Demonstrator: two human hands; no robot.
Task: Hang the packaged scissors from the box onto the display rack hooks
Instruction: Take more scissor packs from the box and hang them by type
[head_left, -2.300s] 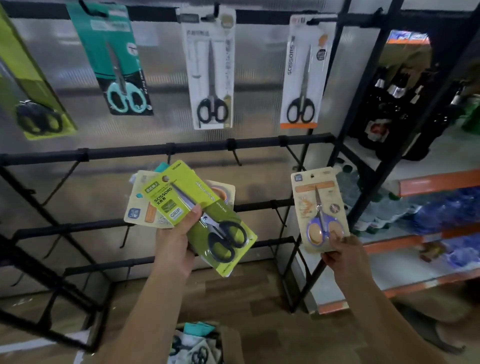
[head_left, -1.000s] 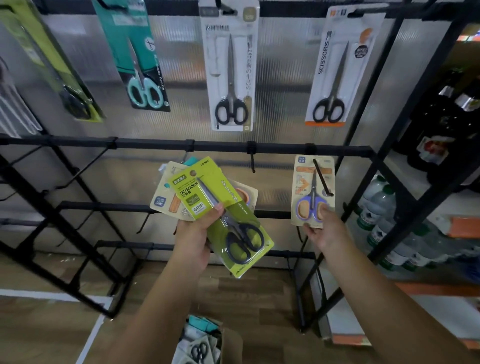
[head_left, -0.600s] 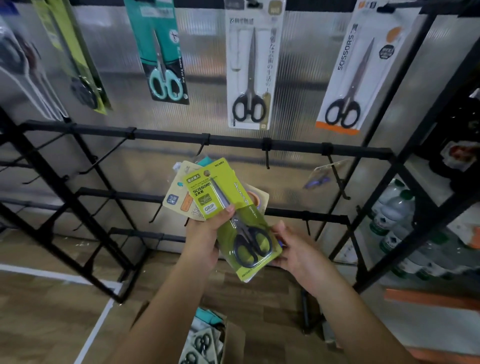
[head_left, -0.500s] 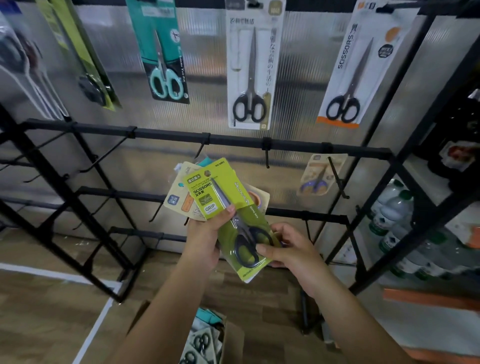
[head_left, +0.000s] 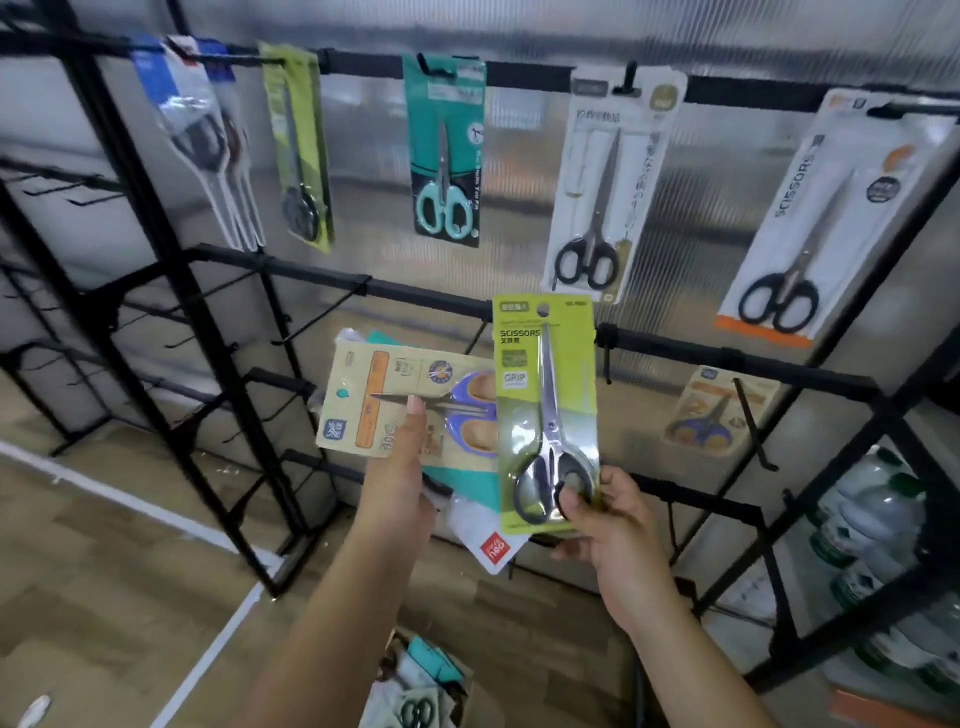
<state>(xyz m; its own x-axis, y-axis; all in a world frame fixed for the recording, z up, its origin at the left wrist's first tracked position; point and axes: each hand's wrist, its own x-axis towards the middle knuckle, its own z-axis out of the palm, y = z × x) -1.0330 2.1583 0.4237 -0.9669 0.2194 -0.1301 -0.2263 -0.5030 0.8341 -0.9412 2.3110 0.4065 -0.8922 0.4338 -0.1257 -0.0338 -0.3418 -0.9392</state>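
Note:
My right hand (head_left: 610, 517) pinches the bottom of a lime-green scissors pack (head_left: 545, 395) and holds it upright in front of the middle rail (head_left: 415, 291) of the black display rack. My left hand (head_left: 397, 467) grips a fanned stack of packs, a beige pack with blue-handled scissors (head_left: 410, 410) lying sideways on top, teal and white packs behind it. A beige pack with blue scissors (head_left: 714, 410) hangs on a middle-rail hook at the right. The cardboard box (head_left: 421, 691) with more packs sits on the floor below my arms.
The top rail carries several hung packs: teal (head_left: 447, 150), white with black handles (head_left: 602, 187), white labelled SCISSORS (head_left: 810, 213), lime (head_left: 301, 150). Bare black hooks (head_left: 605, 358) stick out from the middle and lower rails. Water bottles (head_left: 872, 525) fill the shelf at right.
My right hand let go of the beige pack on the right hook, came across and took the lime-green pack from my left hand's stack, then raised it upright toward the middle rail.

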